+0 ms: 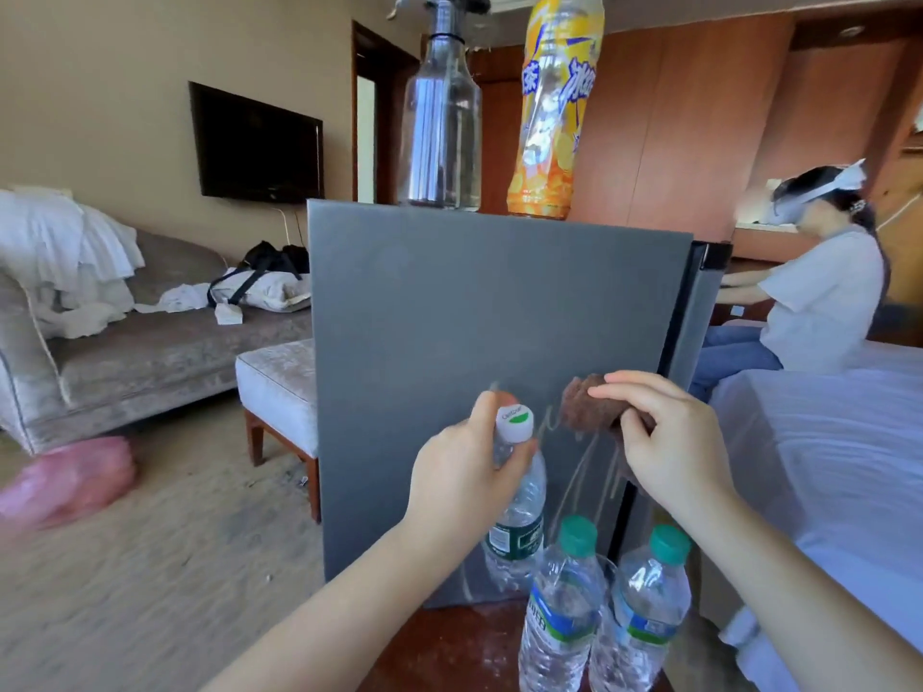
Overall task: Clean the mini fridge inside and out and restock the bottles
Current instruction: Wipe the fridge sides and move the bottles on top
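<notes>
- Left hand (462,459) is gripping a white-capped water bottle (517,516) by the neck just under the cap, fingers curled round it, holding it upright in front of the lower part of the door.
- Right hand (669,437) is pinching a brown cloth (587,404) between thumb and fingers and pressing it against the door, just right of the white cap.
- Grey mini fridge (474,317) is standing with its door closed, filling the middle of the view; wet streaks are showing on the door below the cloth.
- Beige sofa (150,342) is sitting to the left with white linen piled on it, and a white bed (824,432) is lying to the right, where another person (819,272) is sitting.
- Clear spray bottle (439,122) and a yellow drink bottle (554,117) are standing side by side on top of the fridge.
- One green-capped bottle (559,611) and a second green-capped bottle (642,606) are standing upright, touching each other, on a red-brown surface (479,646) at the foot of the fridge.
</notes>
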The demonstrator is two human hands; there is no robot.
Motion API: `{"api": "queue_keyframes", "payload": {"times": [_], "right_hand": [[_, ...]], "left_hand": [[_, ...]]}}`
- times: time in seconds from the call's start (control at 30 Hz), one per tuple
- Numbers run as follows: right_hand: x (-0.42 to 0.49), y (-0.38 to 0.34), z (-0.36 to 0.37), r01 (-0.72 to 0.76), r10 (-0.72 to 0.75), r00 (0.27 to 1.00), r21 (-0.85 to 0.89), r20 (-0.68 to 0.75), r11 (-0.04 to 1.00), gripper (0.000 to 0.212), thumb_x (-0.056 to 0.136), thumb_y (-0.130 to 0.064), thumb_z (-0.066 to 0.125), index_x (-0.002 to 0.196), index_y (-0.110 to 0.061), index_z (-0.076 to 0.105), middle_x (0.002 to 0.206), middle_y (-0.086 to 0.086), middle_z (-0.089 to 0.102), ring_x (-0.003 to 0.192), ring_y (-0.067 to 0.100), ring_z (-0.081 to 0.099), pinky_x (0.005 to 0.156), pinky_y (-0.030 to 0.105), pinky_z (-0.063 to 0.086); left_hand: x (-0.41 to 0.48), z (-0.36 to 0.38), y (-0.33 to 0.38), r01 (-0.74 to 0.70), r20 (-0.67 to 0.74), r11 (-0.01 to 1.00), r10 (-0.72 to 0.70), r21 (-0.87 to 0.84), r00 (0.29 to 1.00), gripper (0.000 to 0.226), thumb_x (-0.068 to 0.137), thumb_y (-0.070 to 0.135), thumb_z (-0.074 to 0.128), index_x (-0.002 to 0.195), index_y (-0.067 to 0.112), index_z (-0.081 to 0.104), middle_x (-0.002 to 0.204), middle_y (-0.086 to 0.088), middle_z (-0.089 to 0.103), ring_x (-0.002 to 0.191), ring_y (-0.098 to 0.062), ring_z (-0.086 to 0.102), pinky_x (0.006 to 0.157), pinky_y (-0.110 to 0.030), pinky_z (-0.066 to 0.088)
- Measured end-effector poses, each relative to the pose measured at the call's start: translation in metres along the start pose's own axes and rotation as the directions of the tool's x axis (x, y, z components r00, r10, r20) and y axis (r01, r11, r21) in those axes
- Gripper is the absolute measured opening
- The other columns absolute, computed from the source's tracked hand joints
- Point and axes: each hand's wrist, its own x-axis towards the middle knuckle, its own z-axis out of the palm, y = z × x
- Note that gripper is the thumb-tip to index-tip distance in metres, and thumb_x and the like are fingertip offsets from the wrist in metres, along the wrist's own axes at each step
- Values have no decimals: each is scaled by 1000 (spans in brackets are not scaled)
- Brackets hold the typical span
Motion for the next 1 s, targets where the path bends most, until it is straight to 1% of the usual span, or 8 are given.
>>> {"api": "queue_keyframes", "payload": {"times": [0.13, 0.27, 0.43, 0.53, 0.7, 0.8, 0.87, 1.0], "right_hand": [[28, -15, 0, 82, -75, 993, 83, -93, 993, 49, 74, 16, 54, 95, -23, 76, 108, -10, 67, 98, 11, 63, 91, 11, 42], [54, -35, -6, 127, -100, 981, 159, -169, 979, 48, 76, 17, 54, 98, -20, 75, 112, -8, 66, 102, 7, 60, 93, 7, 39], [103, -67, -22, 246, -181, 932, 181, -315, 952, 46, 77, 15, 51, 98, -18, 76, 112, -6, 66, 102, 9, 61, 93, 7, 40], [137, -93, -28, 351, -272, 888, 166, -370, 922, 45, 76, 9, 47, 98, -18, 75, 111, -4, 67, 102, 14, 62, 89, 25, 49], [170, -124, -9, 426, -400, 893, 106, -205, 898, 46, 79, 9, 46, 99, -21, 74, 112, -5, 67, 101, 21, 62, 79, 35, 53], [173, -121, 14, 284, -280, 958, 92, -54, 954, 46, 83, 5, 44, 101, -27, 72, 114, -9, 66, 101, 19, 60, 75, 26, 45], [172, -118, 22, 194, -189, 980, 82, -64, 978, 45, 87, 1, 44, 103, -30, 71, 114, -10, 65, 98, 20, 61, 68, 24, 39], [169, -118, 24, 205, -200, 977, 62, -79, 977, 43, 88, 1, 44, 104, -29, 71, 114, -9, 65, 95, 21, 61, 65, 24, 36]], "left_hand": [[39, -75, 33, -96, -130, 994, 89, -49, 988, 27, 82, 39, 66, 105, 32, 55, 81, 10, 70, 78, -14, 67, 71, -35, 53], [74, -148, 59, -116, -240, 993, 105, -30, 965, 25, 80, 39, 69, 103, 32, 62, 75, 14, 69, 73, 3, 64, 71, -20, 50], [112, -227, 82, -175, -358, 976, 118, -129, 926, 25, 76, 37, 71, 99, 28, 67, 76, 6, 73, 71, -13, 70, 74, -40, 59], [138, -261, 95, -197, -430, 971, 120, -138, 895, 27, 74, 36, 71, 97, 24, 67, 85, -3, 74, 78, -24, 71, 72, -45, 59], [190, -285, 96, -162, -504, 972, 57, -168, 862, 26, 74, 36, 68, 97, 24, 63, 90, -7, 72, 84, -32, 70, 76, -49, 58], [215, -284, 90, -134, -537, 975, 18, -177, 844, 20, 74, 36, 65, 92, 27, 61, 87, -3, 71, 79, -25, 71, 75, -45, 59], [228, -280, 88, -133, -563, 977, 17, -165, 826, 26, 72, 40, 62, 94, 26, 62, 87, 1, 70, 77, -19, 68, 77, -42, 59], [247, -272, 82, -119, -583, 992, 71, -45, 809, 43, 72, 45, 55, 106, 20, 64, 88, -2, 70, 83, -21, 68, 78, -39, 56]]}}
